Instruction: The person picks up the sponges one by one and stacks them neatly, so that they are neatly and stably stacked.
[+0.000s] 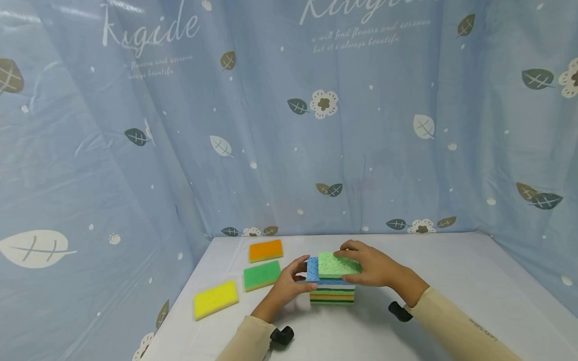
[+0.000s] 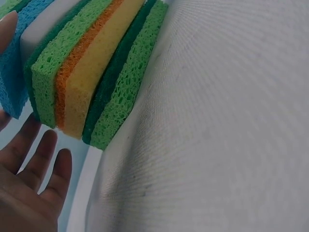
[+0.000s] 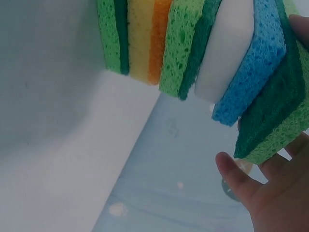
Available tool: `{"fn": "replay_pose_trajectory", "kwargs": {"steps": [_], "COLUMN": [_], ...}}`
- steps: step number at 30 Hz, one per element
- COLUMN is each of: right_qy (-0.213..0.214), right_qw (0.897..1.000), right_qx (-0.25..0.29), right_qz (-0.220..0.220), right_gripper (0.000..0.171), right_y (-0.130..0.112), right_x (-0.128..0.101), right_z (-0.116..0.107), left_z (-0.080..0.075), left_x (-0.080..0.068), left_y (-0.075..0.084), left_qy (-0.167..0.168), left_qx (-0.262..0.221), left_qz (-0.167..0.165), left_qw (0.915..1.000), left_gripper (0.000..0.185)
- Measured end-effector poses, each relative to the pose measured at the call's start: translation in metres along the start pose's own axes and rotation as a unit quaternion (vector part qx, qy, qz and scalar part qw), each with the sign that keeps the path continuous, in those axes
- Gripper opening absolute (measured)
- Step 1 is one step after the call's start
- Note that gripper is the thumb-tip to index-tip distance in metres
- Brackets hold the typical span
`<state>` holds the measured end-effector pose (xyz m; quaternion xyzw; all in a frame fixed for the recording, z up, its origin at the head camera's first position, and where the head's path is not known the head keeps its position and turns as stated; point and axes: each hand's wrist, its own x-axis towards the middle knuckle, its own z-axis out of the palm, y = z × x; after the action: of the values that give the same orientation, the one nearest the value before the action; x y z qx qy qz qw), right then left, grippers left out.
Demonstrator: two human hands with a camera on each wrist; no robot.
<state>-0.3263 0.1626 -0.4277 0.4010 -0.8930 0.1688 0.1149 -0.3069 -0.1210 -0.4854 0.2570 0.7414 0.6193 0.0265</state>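
the right hand [image 1: 378,265] grasps a two-tone green sponge [image 1: 333,264] between thumb and fingers, dark face down. this sponge is positioned over a blue sponge [image 1: 312,269], offset to the right: a strip of blue shows at the left, and the green extends past the right end. the left hand [image 1: 285,287] grips the left end of the blue sponge, thumb at the front and one finger at the back; three other fingers are extended. under the blue sponge, in descending order, the stack consists of a white block [image 3: 224,53], a middle green sponge [image 2: 44,92], a yellow-and-orange sponge [image 2: 79,104] and a bottom green sponge [image 2: 120,89]. the stack stands on the white surface [image 1: 469,276]. left of it, separate and flat, lie an orange sponge [image 1: 266,251], a loose green sponge [image 1: 262,276] and a yellow sponge [image 1: 216,301].
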Motion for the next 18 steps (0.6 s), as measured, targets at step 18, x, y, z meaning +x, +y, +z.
{"fn": "replay_pose_trajectory", "kwargs": {"steps": [18], "right_qy": [0.004], "right_qw": [1.0], "right_qx": [-0.003], "right_qz": [-0.001], "right_gripper": [0.056], "right_y": [-0.011], "right_x": [0.007], "right_z": [0.006], "left_z": [-0.001], "left_x": [0.0], "left_y": [0.001], "left_qy": [-0.007], "left_qx": [-0.005], "left_qz": [-0.005], "left_qw": [0.9999], "left_gripper": [0.079]}}
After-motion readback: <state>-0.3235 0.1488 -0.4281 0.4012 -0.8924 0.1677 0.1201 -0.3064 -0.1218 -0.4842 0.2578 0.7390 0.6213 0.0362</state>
